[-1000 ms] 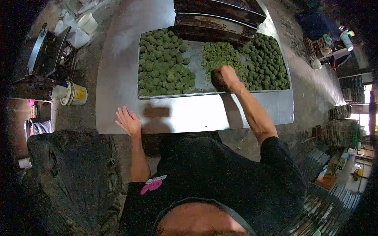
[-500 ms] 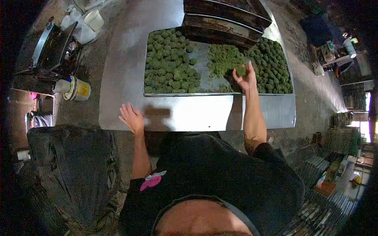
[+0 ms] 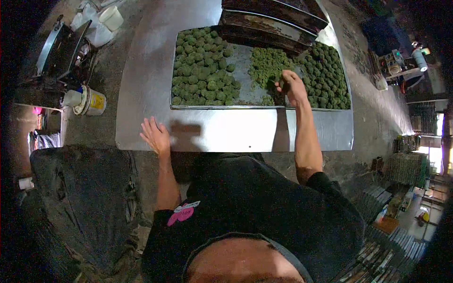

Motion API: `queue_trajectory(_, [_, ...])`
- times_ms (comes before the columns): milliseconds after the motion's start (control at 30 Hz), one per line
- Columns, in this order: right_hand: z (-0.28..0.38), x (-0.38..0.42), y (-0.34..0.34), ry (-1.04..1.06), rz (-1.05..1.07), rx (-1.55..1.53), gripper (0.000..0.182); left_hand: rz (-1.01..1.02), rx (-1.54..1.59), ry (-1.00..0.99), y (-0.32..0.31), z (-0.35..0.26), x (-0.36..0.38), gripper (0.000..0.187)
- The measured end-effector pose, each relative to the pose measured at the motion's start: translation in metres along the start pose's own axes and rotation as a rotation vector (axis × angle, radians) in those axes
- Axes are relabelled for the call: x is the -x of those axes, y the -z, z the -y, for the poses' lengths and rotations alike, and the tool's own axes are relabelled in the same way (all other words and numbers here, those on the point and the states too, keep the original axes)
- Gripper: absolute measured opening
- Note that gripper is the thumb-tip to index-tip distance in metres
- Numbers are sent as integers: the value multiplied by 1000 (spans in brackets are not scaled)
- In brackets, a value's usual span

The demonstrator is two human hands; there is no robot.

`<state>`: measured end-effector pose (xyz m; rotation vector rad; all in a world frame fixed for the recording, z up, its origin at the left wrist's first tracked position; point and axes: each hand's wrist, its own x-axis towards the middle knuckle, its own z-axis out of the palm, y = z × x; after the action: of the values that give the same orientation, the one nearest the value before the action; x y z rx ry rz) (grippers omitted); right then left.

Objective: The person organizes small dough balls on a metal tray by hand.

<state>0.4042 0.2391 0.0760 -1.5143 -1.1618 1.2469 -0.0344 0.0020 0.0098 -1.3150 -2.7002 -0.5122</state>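
A shallow metal tray point(image 3: 207, 107) lies on the metal table. In its left part is a heap of green balls point(image 3: 200, 66), and on the right a second heap of darker green balls point(image 3: 325, 78). Between them is a loose mound of crumbly green mixture point(image 3: 265, 66). My right hand point(image 3: 295, 88) is raised over the tray, right of this mound, its fingers curled round a green clump that they mostly hide. Flat on the table near the front left edge rests my left hand point(image 3: 155, 134), fingers stretched out, holding nothing.
Dark trays point(image 3: 269, 26) are stacked at the back of the table point(image 3: 146, 70), overhanging the tray's far edge. A bucket with a yellow label point(image 3: 96, 104) stands on the floor at left. A dark-covered object point(image 3: 85, 188) is left of my body. Racks point(image 3: 408, 167) stand at far right.
My right hand has turned over and its fingers have curled in, so the green clump is now mostly hidden. My left hand stays flat on the table. The view has shifted slightly.
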Motion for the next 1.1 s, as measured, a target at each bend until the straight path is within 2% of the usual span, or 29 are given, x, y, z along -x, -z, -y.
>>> queue_trajectory(67, [33, 29, -1, -85, 82, -508, 29, 1, -5, -4, 1, -3, -2, 45])
queue_trajectory(100, [20, 21, 7, -114, 36, -695, 32, 13, -13, 9, 2, -4, -3, 44])
queue_trajectory(133, [15, 19, 8, -109, 31, -694, 32, 27, -22, 20, 2, -4, -2, 44])
queue_trajectory(200, [5, 17, 8, -229, 11, -942, 31, 19, -15, 5, 1, -4, -1, 44])
queue_trajectory(267, [-6, 8, 8, -304, 42, -867, 31, 9, -17, -5, 0, -3, -1, 44])
queue_trajectory(333, [-16, 4, 0, -189, -26, -694, 37, 19, -7, 0, -1, -2, -1, 43])
queue_trajectory(400, [-18, 1, -7, -194, -54, -642, 41, 22, -13, 2, -1, -1, -1, 44])
queue_trajectory(467, [-12, 2, -16, -66, -314, -253, 41, 23, -14, 9, 1, -2, -2, 44])
queue_trajectory(533, [13, 21, -13, -128, -290, -157, 35, 24, 15, 2, 2, -3, -1, 44])
queue_trajectory(600, [25, 36, -13, -132, -8, -514, 24, 14, 10, 1, 4, -5, -1, 44])
queue_trajectory(633, [22, 36, -4, -113, 42, -529, 22, 3, 9, -11, 5, -5, -1, 45])
queue_trajectory(667, [19, 32, 2, -110, 46, -529, 22, 0, 10, -8, 3, -3, -1, 45])
queue_trajectory(767, [5, 22, 8, -289, -97, -904, 25, -38, 35, -45, -1, -1, 0, 45])
queue_trajectory(867, [13, 25, -4, -346, -86, -631, 35, 10, 13, -23, -5, 0, -1, 45])
queue_trajectory(933, [-3, 9, -15, -242, -158, -584, 41, 18, -2, -17, -7, 3, -1, 44])
queue_trajectory(1000, [13, 20, -22, -206, -235, -397, 42, 20, 6, -23, -4, 2, 0, 44])
queue_trajectory(1033, [13, 19, -21, -209, -236, -397, 42, 14, 17, -17, -3, 2, 0, 44])
queue_trajectory(1100, [15, 15, -18, -143, -218, -88, 36, 15, 18, -16, -3, 1, -1, 44])
